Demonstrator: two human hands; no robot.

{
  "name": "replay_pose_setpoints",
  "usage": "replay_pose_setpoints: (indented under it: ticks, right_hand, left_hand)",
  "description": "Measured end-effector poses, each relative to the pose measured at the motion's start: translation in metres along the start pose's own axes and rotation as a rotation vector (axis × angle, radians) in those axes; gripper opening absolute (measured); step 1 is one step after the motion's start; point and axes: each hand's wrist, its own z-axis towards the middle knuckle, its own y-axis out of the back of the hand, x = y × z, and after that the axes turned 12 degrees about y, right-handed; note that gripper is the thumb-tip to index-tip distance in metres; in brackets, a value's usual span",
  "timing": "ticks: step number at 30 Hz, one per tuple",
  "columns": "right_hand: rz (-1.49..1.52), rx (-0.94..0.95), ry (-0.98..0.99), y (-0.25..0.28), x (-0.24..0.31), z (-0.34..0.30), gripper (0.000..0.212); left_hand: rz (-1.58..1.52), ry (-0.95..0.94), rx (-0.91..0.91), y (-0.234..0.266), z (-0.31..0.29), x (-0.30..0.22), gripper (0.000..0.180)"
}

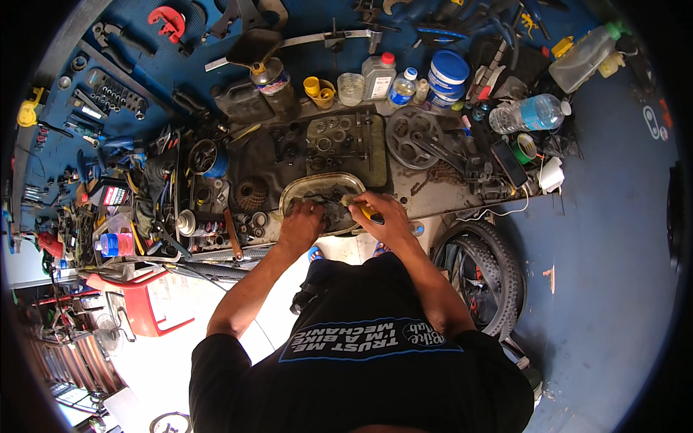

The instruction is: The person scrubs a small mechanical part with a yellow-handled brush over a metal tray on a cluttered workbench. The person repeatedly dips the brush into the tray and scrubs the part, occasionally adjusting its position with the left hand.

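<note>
My right hand (pixel 382 214) is wrapped around a brush (pixel 372 214) with a yellow and black handle; its pale bristles point into a metal basin (pixel 290 191). Inside the basin's left part, my left hand (pixel 303 225) has its fingers curled down over a dark part, too shadowed to name. Murky dark contents fill the basin, which sits at the bench's near edge. Just left of it stands a brown cog cassette (pixel 251 193). Behind it, a tray (pixel 372 144) bears rings, bearings and axles.
A crankset (pixel 419 138) and a chain (pixel 437 173) lie to the right, near a phone (pixel 509 164) and a water bottle (pixel 529 113). Bottles and tubs line the back. Tools crowd the left side. Bicycle tyres (pixel 487 274) lean below the bench; a red chair (pixel 141 303) stands left.
</note>
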Motion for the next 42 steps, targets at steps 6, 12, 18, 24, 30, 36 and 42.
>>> replay_pose_setpoints:
  ticks: [6,12,18,24,30,36,42]
  right_hand:
    - [-0.013,0.021,0.016,-0.002,0.007,0.004,0.023]
    - [0.043,-0.014,-0.011,-0.008,0.002,-0.001,0.023]
    - [-0.001,-0.004,0.049,-0.009,0.005,0.002,0.023]
    - [-0.009,-0.019,0.051,-0.011,0.006,0.001,0.024]
    - [0.03,-0.042,0.052,-0.012,0.002,-0.001,0.023]
    - [0.008,-0.036,0.049,-0.006,0.005,-0.002,0.024]
    - [-0.03,0.005,-0.049,0.009,0.009,-0.008,0.023]
  left_hand:
    - [0.011,0.053,0.025,-0.016,0.003,0.017,0.028]
    - [-0.003,0.015,0.037,-0.021,0.006,0.025,0.028]
    - [0.002,0.048,0.122,-0.023,0.01,0.025,0.035]
    - [0.016,-0.02,-0.058,-0.031,0.011,0.027,0.027]
    - [-0.082,-0.075,-0.054,-0.03,0.02,0.037,0.024]
    - [-0.323,-0.016,-0.088,-0.016,0.042,0.03,0.02]
    - [-0.488,-0.013,-0.071,0.028,0.097,0.001,0.02]
